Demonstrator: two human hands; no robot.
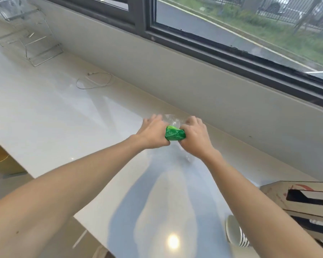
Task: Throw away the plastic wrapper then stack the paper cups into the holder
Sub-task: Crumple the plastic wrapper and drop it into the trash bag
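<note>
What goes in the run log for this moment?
phase: wrapper removal | left hand: grips green wrapper | right hand: grips wrapper | over white counter

Counter [67, 116] open left; cable [94, 81], acrylic holder [29, 37] far-left; box [304, 203] blocks right.

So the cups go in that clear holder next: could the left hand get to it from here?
Probably not yet: the left hand grips the green wrapper, and the clear holder stands far along the counter.
</note>
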